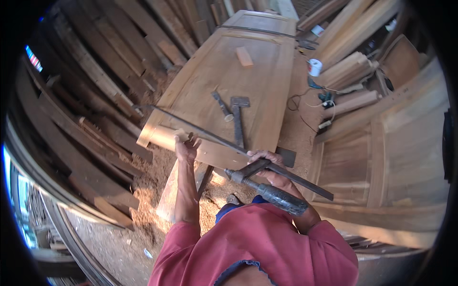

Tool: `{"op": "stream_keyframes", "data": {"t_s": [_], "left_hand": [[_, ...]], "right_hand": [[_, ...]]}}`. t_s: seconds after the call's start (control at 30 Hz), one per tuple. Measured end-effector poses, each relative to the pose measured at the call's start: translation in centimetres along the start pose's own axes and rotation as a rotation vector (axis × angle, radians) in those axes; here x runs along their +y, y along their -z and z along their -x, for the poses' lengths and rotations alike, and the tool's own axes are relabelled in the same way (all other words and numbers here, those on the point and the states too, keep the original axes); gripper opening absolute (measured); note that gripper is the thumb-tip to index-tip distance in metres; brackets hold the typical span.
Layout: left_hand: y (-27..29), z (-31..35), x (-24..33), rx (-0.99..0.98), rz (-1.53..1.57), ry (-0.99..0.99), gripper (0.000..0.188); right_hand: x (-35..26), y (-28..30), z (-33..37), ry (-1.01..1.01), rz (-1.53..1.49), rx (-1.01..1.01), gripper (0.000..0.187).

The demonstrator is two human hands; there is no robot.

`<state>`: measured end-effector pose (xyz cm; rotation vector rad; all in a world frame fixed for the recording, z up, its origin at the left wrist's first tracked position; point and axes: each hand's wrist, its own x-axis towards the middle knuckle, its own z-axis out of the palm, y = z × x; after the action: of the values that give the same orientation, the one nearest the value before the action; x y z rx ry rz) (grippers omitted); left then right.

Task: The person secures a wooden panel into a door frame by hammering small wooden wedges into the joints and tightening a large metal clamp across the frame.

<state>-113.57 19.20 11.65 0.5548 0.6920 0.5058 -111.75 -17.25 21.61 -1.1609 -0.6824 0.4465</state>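
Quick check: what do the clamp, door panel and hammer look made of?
Clamp: likely steel, its bar dark and slim; the thick grip's material is unclear.
Door panel: wood, smooth pale brown with visible grain; varnish hard to tell.
Hammer: probably a metal head, dull grey and blocky; the dark handle could be wood or metal.

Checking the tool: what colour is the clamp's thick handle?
The clamp's thick handle is dark grey with lighter scuffs, best seen in the head view.

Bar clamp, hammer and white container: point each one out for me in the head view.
Bar clamp (pixel 255 168): head view, on the arm branching off its bar.
Hammer (pixel 238 125): head view, mid-handle.
White container (pixel 315 67): head view, on its side wall.
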Motion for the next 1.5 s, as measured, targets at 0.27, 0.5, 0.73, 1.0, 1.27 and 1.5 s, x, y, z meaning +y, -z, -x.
{"op": "stream_keyframes", "data": {"t_s": [0.27, 0.5, 0.73, 1.0, 1.27, 1.5], "left_hand": [[-3.2, -10.0, -0.2, -0.01, 0.401, 0.102, 0.037], [-8.5, -5.6, -1.3, -0.025, 0.211, 0.005, 0.055], [-17.1, 1.8, -4.6, -0.208, 0.108, -0.039, 0.052], [-27.8, 11.8, -15.3, -0.584, 0.069, 0.249, 0.032], [-35.3, 28.2, -32.0, -0.62, -0.079, 0.605, 0.045], [-32.6, 39.6, -44.7, -0.446, -0.294, 1.011, 0.051]], "right_hand": [[0.1, -1.7, 2.3, -0.002, -0.012, 0.145, 0.049], [0.8, 3.1, 4.5, -0.034, -0.574, 0.181, 0.043], [-2.1, 7.5, 10.7, 0.088, -0.736, 0.268, 0.038], [-8.9, 11.6, 23.3, 0.329, -0.526, 0.465, 0.047], [-18.8, 12.9, 37.3, 0.616, 0.033, 0.915, 0.046], [-23.6, 9.0, 44.3, 0.847, 0.264, 1.347, 0.051]]}}
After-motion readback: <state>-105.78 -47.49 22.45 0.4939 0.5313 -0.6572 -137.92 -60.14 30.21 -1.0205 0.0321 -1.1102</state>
